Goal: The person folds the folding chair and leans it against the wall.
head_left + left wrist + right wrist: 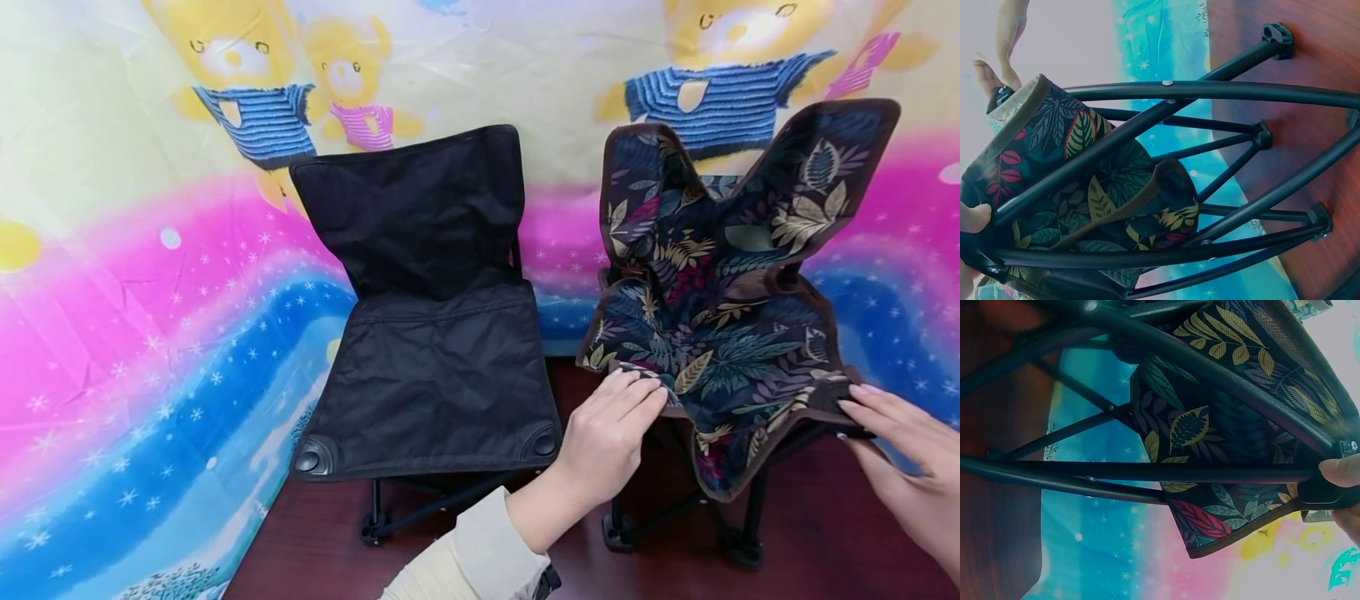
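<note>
A leaf-patterned folding chair (750,350) stands at the right in the head view, its seat cloth sagging and its backrest dipping in a deep V. My left hand (603,437) grips the seat's front left corner, fingers over the top. At the front right corner my right hand (911,467) holds the dark corner piece. In the left wrist view my left thumb (974,219) presses beside a black tube (1229,90) of the frame. My right thumb (1341,471) presses the opposite corner in the right wrist view, where two tubes meet.
A black folding chair (442,375) stands unfolded just left of the patterned one. Both are on a dark reddish wood surface (315,533). Behind them hangs a colourful cloth (112,333) printed with bears and snowflakes. Black feet (618,533) of the patterned chair rest on the wood.
</note>
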Available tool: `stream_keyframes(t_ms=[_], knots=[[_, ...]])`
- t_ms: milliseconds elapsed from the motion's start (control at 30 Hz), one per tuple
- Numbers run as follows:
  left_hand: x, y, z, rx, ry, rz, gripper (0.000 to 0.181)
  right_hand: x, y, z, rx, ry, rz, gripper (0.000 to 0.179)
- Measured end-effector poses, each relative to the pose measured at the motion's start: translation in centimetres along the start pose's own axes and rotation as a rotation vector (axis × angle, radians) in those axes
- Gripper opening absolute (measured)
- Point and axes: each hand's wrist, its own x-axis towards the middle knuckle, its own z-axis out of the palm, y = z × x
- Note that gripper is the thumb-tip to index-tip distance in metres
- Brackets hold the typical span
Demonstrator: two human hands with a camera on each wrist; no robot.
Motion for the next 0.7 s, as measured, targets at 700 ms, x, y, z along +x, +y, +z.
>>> stream_keyframes(t_ms=[700], knots=[[0.28,0.36,-0.31,0.01,0.005,0.012,0.038,0.37,-0.87,0.22,-0.01,-0.019,-0.028,0.059]])
